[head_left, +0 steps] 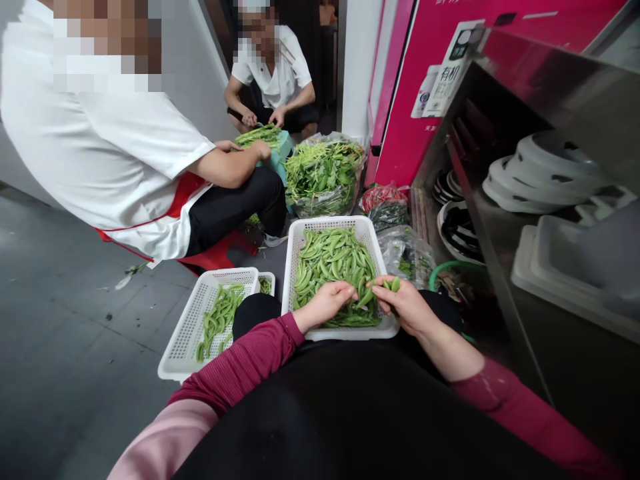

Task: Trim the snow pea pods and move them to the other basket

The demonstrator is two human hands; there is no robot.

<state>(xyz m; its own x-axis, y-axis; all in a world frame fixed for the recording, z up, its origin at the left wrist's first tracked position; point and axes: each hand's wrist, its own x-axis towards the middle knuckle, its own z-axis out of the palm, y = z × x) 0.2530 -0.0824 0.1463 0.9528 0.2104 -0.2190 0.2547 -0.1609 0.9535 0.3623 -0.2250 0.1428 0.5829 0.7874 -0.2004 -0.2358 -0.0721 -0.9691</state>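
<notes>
A white perforated basket full of green pea pods rests on my lap. My right hand is closed around a few pods at the basket's near right corner, and one pod points from its fingers toward the left. Over the near side of the pile, my left hand has thumb and finger pressed together; whatever lies in that pinch is too small to make out. To my left, a second white basket holds fewer pea pods.
Two people in white shirts handle green stalks over a light-blue container. Ahead stands a large bag of leafy greens, with red chillies beside it. A metal shelf with white dishes borders my right, above a green-rimmed bin.
</notes>
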